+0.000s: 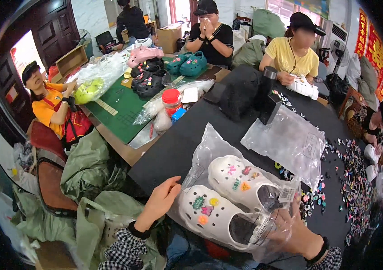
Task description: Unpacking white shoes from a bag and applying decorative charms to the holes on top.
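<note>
A pair of white clogs point(198, 211) with colourful shoe charms lies inside a clear plastic bag point(214, 137) at the near edge of the black table. The toes point away to the upper left. My left hand point(162, 200) is beside the bag's left edge, fingers stretched out, holding nothing. At the heel end, my right hand point(292, 227) grips the bag near its mouth; its fingers show partly through the film. A white tag point(287, 194) with a barcode hangs by the heels.
A flat plastic bag point(286, 141) lies beyond the clogs. Many loose charms point(360, 189) cover the right side. A black bottle point(269, 83) stands farther back. Co-workers sit around, one handling a white clog point(303, 87). Dark clogs point(151, 83) and a red-lidded jar point(171, 100) rest on the green table.
</note>
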